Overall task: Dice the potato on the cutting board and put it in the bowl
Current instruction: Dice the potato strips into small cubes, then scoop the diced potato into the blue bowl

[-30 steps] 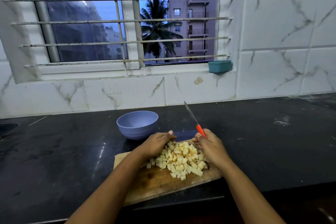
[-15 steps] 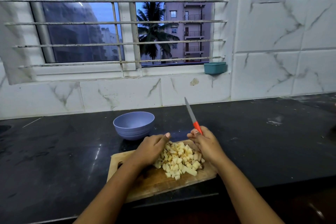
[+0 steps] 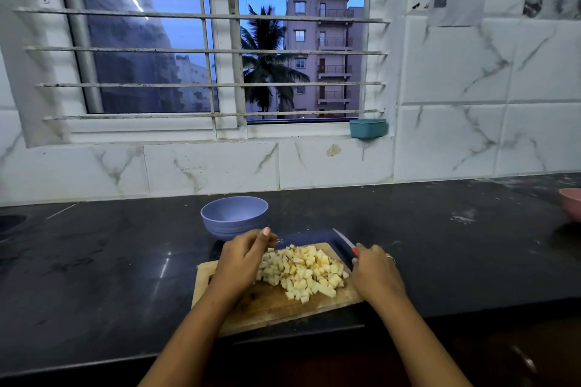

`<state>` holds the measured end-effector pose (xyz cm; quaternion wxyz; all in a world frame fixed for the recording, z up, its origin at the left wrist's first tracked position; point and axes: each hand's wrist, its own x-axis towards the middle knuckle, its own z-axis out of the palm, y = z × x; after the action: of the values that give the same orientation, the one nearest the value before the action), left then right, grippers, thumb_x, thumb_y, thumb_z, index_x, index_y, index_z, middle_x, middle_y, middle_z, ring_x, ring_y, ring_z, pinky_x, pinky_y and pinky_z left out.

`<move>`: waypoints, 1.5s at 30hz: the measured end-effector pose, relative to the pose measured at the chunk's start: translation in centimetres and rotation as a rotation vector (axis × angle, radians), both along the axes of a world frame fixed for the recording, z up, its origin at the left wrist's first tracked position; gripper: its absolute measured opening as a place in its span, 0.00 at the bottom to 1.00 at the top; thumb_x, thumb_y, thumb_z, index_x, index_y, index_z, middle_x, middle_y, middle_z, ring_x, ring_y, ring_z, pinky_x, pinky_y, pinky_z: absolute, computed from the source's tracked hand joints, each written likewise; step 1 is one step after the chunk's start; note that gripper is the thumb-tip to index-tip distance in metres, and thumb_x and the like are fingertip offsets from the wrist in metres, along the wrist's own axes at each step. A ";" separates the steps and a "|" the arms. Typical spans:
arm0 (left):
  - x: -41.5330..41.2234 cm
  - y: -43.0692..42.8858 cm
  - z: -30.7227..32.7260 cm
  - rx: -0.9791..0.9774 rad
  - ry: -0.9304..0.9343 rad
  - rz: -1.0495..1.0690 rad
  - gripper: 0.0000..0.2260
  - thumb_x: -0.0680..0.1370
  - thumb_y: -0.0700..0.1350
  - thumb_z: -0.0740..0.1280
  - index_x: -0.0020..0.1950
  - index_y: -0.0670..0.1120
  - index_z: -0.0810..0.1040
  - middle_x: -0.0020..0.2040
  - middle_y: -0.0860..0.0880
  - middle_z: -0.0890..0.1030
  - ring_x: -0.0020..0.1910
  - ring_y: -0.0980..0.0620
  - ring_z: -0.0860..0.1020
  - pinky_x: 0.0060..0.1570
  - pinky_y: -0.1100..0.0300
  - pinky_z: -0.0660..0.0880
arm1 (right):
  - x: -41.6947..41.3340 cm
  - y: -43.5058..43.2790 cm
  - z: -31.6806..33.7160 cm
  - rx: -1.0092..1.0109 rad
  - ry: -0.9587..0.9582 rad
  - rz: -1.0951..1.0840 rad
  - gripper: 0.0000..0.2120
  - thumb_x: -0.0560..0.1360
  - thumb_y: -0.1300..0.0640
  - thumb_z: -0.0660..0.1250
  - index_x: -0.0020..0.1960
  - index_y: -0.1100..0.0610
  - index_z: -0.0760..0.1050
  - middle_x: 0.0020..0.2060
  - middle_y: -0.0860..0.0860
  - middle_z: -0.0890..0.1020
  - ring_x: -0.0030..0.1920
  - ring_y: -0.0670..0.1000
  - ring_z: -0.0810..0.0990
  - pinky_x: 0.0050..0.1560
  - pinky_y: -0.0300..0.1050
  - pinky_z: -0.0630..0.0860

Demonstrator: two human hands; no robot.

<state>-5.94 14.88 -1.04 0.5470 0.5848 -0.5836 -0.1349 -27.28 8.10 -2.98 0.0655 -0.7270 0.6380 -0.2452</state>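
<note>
A heap of pale diced potato (image 3: pixel 303 272) lies on the wooden cutting board (image 3: pixel 270 305) at the counter's front edge. Just behind the board stands a blue bowl (image 3: pixel 234 214) with nothing visible inside. My left hand (image 3: pixel 242 259) rests curled on the board against the left side of the heap, thumb raised, holding nothing that I can see. My right hand (image 3: pixel 375 273) sits at the board's right edge, closed on the orange handle of a small knife (image 3: pixel 345 242). Its blade lies low, pointing away and to the left.
The black counter (image 3: pixel 110 261) runs left and right, with a marble-tiled wall and barred window behind. A pink bowl (image 3: pixel 570 203) shows at the far right edge. A teal container (image 3: pixel 367 128) sits on the window sill. A sink edge (image 3: pixel 9 223) is at far left.
My right hand has lowered the knife from upright to nearly flat beside the board's right edge. Both hands have drawn slightly apart from the heap.
</note>
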 end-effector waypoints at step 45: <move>2.6 8.5 -4.8 0.241 -0.739 0.408 0.19 0.82 0.57 0.49 0.71 0.59 0.66 0.72 0.54 0.66 0.75 0.49 0.55 0.71 0.45 0.56 | -1.9 3.8 -1.9 -0.329 0.013 0.069 0.14 0.80 0.56 0.54 0.60 0.53 0.75 0.57 0.51 0.75 0.62 0.54 0.68 0.63 0.51 0.62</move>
<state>-3.32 23.36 -5.83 0.2446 0.7568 -0.5926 0.1272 -29.19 11.86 -4.84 -0.0503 -0.7509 0.5645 -0.3391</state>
